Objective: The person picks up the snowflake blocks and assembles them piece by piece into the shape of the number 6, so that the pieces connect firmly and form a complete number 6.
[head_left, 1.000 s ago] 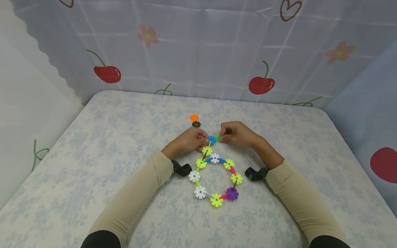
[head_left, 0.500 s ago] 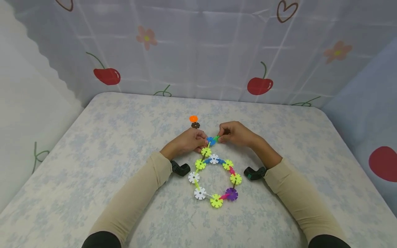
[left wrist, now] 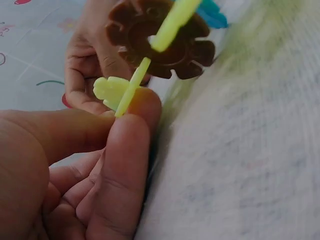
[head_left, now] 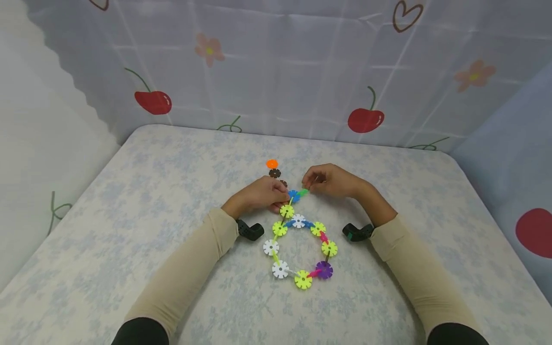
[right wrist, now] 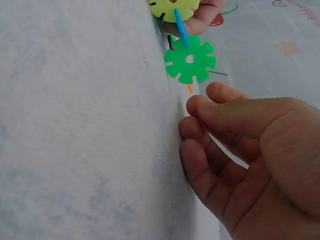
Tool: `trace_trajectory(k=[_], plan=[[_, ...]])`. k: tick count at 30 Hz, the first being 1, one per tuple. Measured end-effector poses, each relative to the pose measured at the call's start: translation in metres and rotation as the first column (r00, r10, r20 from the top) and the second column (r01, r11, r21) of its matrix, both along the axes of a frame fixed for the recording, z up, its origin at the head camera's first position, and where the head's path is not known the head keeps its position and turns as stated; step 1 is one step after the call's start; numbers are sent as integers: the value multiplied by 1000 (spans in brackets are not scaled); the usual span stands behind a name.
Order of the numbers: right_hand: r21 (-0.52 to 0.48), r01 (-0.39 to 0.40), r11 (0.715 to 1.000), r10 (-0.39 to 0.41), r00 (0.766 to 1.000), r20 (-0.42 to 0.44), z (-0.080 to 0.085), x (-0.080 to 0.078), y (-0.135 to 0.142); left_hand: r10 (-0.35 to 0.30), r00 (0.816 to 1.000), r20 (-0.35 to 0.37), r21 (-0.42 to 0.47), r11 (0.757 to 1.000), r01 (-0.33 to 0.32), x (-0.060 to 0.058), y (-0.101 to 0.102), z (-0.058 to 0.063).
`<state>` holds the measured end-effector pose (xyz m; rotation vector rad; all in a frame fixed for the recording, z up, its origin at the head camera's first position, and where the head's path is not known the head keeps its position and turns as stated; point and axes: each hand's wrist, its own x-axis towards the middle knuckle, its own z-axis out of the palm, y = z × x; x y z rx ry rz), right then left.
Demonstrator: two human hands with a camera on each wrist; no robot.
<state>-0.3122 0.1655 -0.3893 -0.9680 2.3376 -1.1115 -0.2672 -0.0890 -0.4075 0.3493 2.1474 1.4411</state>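
A chain of plastic snowflake discs lies on the table, a ring with purple (head_left: 324,270), white (head_left: 280,269) and yellow-green discs. From the ring's upper left a tail climbs through a yellow-green disc (head_left: 286,211) to a blue disc (head_left: 294,195) and a green disc (right wrist: 202,60) at its end. My left hand (head_left: 260,194) pinches a thin yellow-green disc (left wrist: 131,90) of the tail between thumb and finger, beside a brown disc (left wrist: 170,42). Just right of the green disc, my right hand (head_left: 334,181) has loosely bent fingers with nothing between them.
Beyond the left hand, an orange disc (head_left: 272,164) and a brown disc (head_left: 274,173) lie in a line, with another brown disc (head_left: 283,183) partly hidden by that hand. A cherry-patterned curtain (head_left: 267,72) hangs behind the table's far edge.
The right fingers have let go of the green disc and lifted slightly up and away. The left hand keeps its pinch, and another brown disc shows beside it.
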Motion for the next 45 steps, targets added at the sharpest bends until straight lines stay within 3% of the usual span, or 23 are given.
trace_trajectory(k=[3, 6, 9, 12, 17, 22, 35, 41, 45], plan=[[31, -20, 999, 21, 999, -28, 2, -9, -7, 3, 1000, 10, -15, 1000, -3, -1, -3, 1], [87, -88, 992, 92, 995, -47, 3, -16, -17, -9, 1000, 11, -17, 1000, 10, -1, -4, 0], [150, -149, 977, 159, 985, -60, 5, -18, -24, -31, 999, 14, 0, 1000, 31, -2, -3, -2], [198, -160, 967, 174, 983, -59, 6, -17, -27, -46, 999, 13, 14, 999, 46, -2, -2, -3], [225, -79, 971, 97, 993, -71, 5, -14, -23, -48, 999, 3, 5, 999, 48, -1, 0, -2], [180, -7, 984, 21, 997, -75, 2, -12, -17, -42, 999, -2, -13, 999, 42, 0, 1, -1], [138, 64, 988, -50, 993, -103, -4, -10, -11, -32, 999, -20, 3, 999, 32, 1, 0, -2], [46, 213, 976, -214, 976, 25, -5, -4, 0, -25, 1000, -20, -2, 1000, 25, 0, 0, -2], [23, 340, 940, -339, 927, 162, -8, 1, 9, -25, 999, -26, -9, 1000, 24, -1, -1, -2]])
